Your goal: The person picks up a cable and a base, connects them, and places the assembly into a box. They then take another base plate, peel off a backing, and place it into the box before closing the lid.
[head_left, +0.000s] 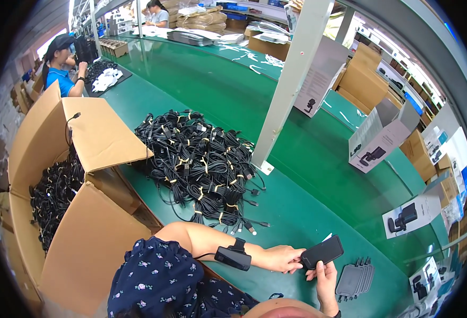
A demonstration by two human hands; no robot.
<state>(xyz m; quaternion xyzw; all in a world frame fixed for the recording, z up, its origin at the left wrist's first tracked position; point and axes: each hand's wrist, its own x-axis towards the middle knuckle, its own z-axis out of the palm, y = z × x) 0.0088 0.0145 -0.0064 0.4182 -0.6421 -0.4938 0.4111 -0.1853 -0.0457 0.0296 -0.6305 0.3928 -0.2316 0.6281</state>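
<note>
A black, flat, phone-like slab [322, 252] with rounded corners is tilted above the green table. My right hand [326, 281] grips its lower edge, thumb on the face and fingers behind. At its left end, my left hand [284, 258] pinches the corner with fingers closed. A small white strip [327, 237] sticks out behind the slab's upper edge; what it belongs to is hidden. To the right of my right hand lies a stack of grey flat plates [355, 278] with small tabs along their edges. A black device [233, 256] is strapped to my left wrist.
A big heap of black cables [199, 159] tied with pale bands covers the table beyond my left forearm. An open carton [101, 233] of cables stands at left. A metal post [291, 79] rises from the table. Printed boxes [382, 140] stand across it. A co-worker in blue [61, 66] sits far left.
</note>
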